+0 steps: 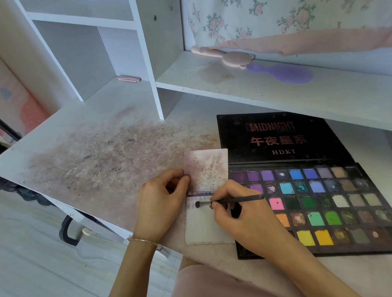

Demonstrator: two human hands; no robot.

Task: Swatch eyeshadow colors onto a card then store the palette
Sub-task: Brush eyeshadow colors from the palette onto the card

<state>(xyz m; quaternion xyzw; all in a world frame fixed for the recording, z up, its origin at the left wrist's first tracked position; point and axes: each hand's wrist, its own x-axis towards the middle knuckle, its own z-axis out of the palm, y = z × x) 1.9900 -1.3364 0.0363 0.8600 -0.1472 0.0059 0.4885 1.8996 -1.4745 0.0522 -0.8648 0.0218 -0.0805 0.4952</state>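
Two hairbrushes, pink (229, 58) and purple (284, 73), lie on the shelf (210, 88).

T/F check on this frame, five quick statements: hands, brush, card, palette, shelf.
1. The right hand holds the brush. True.
2. The brush tip is dipped in a palette pan. False: it rests on the card.
3. The left hand pinches the card's left edge. True.
4. The palette is closed. False: it lies open, lid back.
5. A purple hairbrush lies on the floor. False: it lies on the shelf.
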